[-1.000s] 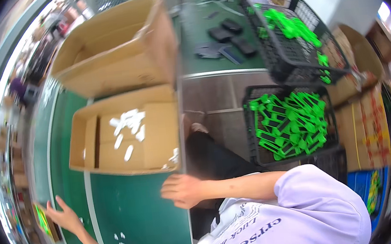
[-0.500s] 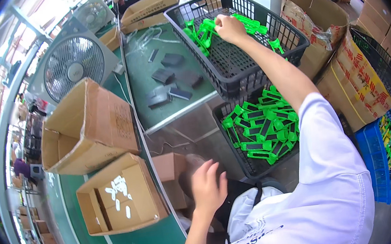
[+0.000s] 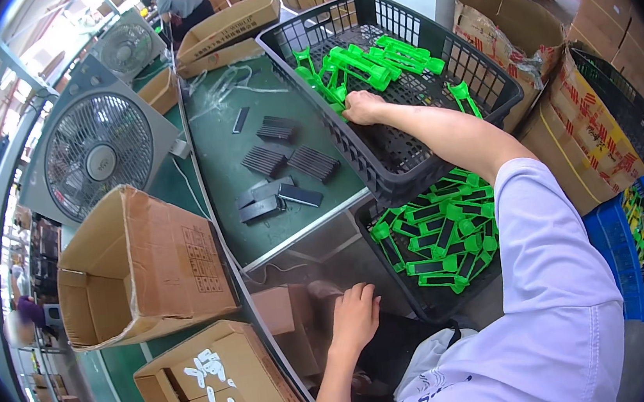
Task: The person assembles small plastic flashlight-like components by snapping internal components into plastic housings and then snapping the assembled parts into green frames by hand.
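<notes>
Inside the black plastic crate (image 3: 405, 169), my right hand (image 3: 364, 108) reaches along the left side. Its fingers are curled round the end of a bright green plastic piece (image 3: 336, 96), most of which lies beyond them. Further back in that crate are several more green plastic pieces (image 3: 370, 64), and one (image 3: 465, 98) stands apart near the right wall. My left hand (image 3: 356, 317) is low, above my lap, holding nothing, with fingers loosely stretched. Below the upper crate, a second black crate (image 3: 432, 315) is heaped with green pieces bearing dark panels (image 3: 447, 235).
Black ribbed blocks (image 3: 314, 162) lie on the green bench (image 3: 216, 165). Left stand a tall open carton (image 3: 175, 256) and a shallow carton (image 3: 258, 380) holding small white parts (image 3: 211, 366). A box fan (image 3: 102, 161) is behind; a blue crate (image 3: 628, 279) is at right.
My right hand has moved nearer and slightly left within the upper crate, down to a green piece. My left hand has lowered slightly and shifted right. The view has shifted.
</notes>
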A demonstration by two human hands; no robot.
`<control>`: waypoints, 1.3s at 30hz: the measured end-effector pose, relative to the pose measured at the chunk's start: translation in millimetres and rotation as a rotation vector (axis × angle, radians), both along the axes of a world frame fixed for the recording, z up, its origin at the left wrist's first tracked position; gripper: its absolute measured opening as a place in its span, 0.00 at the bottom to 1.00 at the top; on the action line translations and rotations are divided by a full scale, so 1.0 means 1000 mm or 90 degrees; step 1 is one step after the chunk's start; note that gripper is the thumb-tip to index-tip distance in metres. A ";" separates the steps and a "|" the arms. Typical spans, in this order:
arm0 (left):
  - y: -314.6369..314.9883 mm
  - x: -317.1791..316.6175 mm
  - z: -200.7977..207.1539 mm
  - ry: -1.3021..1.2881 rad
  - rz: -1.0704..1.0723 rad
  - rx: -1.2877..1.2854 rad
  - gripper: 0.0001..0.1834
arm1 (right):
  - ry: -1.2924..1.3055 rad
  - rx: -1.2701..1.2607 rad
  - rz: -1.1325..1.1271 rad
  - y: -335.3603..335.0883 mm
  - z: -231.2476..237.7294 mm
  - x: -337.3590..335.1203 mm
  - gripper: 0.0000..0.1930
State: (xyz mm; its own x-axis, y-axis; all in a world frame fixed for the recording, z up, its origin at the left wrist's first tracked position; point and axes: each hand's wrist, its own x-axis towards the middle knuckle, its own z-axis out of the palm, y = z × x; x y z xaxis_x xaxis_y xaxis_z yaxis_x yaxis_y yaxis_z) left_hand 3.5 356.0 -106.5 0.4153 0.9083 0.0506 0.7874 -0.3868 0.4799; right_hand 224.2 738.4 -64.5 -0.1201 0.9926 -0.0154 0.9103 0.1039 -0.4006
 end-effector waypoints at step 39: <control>0.011 -0.012 0.001 -0.987 0.610 -0.262 0.14 | -0.315 -0.022 0.573 -0.084 0.047 -0.176 0.23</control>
